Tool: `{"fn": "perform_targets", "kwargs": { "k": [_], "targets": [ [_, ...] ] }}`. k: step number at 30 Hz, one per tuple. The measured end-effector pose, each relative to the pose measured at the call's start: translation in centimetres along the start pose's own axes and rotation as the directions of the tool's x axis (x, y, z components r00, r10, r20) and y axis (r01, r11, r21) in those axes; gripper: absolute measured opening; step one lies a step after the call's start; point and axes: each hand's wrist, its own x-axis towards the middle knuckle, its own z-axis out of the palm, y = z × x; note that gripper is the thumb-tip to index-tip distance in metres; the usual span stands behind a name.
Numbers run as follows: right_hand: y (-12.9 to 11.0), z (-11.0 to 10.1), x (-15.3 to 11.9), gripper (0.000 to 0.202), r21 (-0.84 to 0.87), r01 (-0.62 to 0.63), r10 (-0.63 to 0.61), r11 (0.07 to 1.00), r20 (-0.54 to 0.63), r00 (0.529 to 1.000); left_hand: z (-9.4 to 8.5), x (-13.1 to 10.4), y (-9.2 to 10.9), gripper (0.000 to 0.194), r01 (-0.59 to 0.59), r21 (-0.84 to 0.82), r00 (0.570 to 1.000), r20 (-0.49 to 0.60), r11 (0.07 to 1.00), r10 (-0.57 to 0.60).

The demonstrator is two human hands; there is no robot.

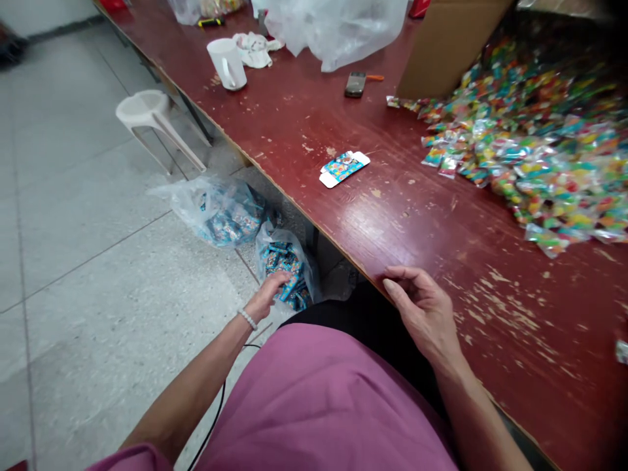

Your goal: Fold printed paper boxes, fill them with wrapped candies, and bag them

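Head view: left hand [265, 297] grips blue boxes [287, 268] inside floor bag [275, 239].

Your left arm stretches down and forward, nearly straight, with a pale bead bracelet [248, 319] at the wrist; your left hand [267, 296] is turned palm down, its fingers curled and pointing away from you. Your right arm comes up from the lower right, bent at the wrist. Your right hand [422, 309] is loosely cupped and empty, fingers half curled, fingertips pointing left.

Packing workshop, seemingly: heaped sweet packets [534, 144].
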Motion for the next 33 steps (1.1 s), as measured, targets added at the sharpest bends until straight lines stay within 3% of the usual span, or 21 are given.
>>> {"fn": "perform_targets", "kwargs": {
  "k": [2, 4, 6, 8, 9, 12, 13, 14, 15, 18, 21, 24, 29, 31, 33],
  "targets": [
    [0.1, -0.1, 0.0, 0.027, -0.012, -0.002, 0.002, 1.000, 0.009, 1.000, -0.3, 0.8, -1.6, 0.020, -0.020, 0.081, 0.998, -0.052, 0.997, 0.024],
    [0.3, -0.2, 0.1, 0.028, -0.024, -0.011, 0.011, 1.000, 0.017, 1.000, -0.5, 1.3, -1.7, 0.020, -0.092, 0.129, 0.990, -0.096, 0.987, 0.105],
    [0.4, -0.2, 0.3, 0.028, -0.030, -0.020, 0.020, 0.999, 0.016, 1.000, -0.5, 1.6, 0.1, 0.024, -0.196, 0.153, 0.969, -0.122, 0.969, 0.215],
    [0.5, -0.1, 0.4, 0.027, -0.036, -0.015, 0.016, 0.999, 0.008, 1.000, -0.1, 1.9, 3.5, 0.030, -0.342, 0.195, 0.918, -0.138, 0.919, 0.371],
    [0.5, 0.0, 0.5, 0.026, -0.044, -0.004, 0.005, 0.999, 0.007, 1.000, 0.3, 2.2, 5.6, 0.030, -0.434, 0.237, 0.870, -0.141, 0.869, 0.473],
    [0.6, 0.3, 0.6, 0.022, -0.070, 0.063, -0.063, 0.996, 0.000, 0.998, 2.8, 3.4, 11.7, 0.030, -0.690, 0.505, 0.599, -0.001, 0.518, 0.800],
    [0.5, 0.5, 0.6, 0.021, -0.075, 0.088, -0.088, 0.993, -0.005, 0.996, 4.0, 4.0, 13.5, 0.032, -0.713, 0.576, 0.539, 0.086, 0.400, 0.838],
    [0.5, 0.6, 0.6, 0.019, -0.078, 0.111, -0.112, 0.991, -0.013, 0.994, 5.4, 4.7, 15.1, 0.038, -0.709, 0.633, 0.520, 0.172, 0.311, 0.837],
    [0.5, 0.7, 0.7, 0.018, -0.082, 0.131, -0.133, 0.988, -0.025, 0.991, 6.8, 5.5, 16.5, 0.046, -0.682, 0.689, 0.535, 0.241, 0.246, 0.810],
    [0.5, 0.9, 0.7, 0.015, -0.101, 0.170, -0.177, 0.980, -0.066, 0.982, 10.7, 8.0, 19.5, 0.073, -0.526, 0.837, 0.678, 0.304, 0.153, 0.669],
    [0.4, 0.9, 0.7, 0.013, -0.108, 0.209, -0.219, 0.972, -0.092, 0.971, 13.2, 9.9, 21.3, 0.074, -0.478, 0.873, 0.753, 0.351, 0.095, 0.556],
    [0.4, 0.9, 0.8, 0.012, -0.097, 0.242, -0.252, 0.965, -0.110, 0.961, 14.0, 10.8, 22.0, 0.062, -0.486, 0.870, 0.764, 0.376, 0.084, 0.524],
    [0.4, 0.9, 0.8, 0.011, -0.074, 0.250, -0.258, 0.965, -0.124, 0.958, 13.6, 10.2, 21.9, 0.065, -0.467, 0.874, 0.776, 0.331, 0.137, 0.536],
    [0.5, 0.9, 0.7, 0.012, -0.047, 0.230, -0.234, 0.972, -0.120, 0.965, 13.5, 9.1, 21.7, 0.063, -0.468, 0.870, 0.759, 0.306, 0.155, 0.575],
    [0.6, 0.9, 0.7, 0.014, 0.008, 0.177, -0.175, 0.984, -0.104, 0.979, 13.6, 7.3, 21.2, 0.062, -0.509, 0.847, 0.705, 0.310, 0.152, 0.638]
  ]
}}
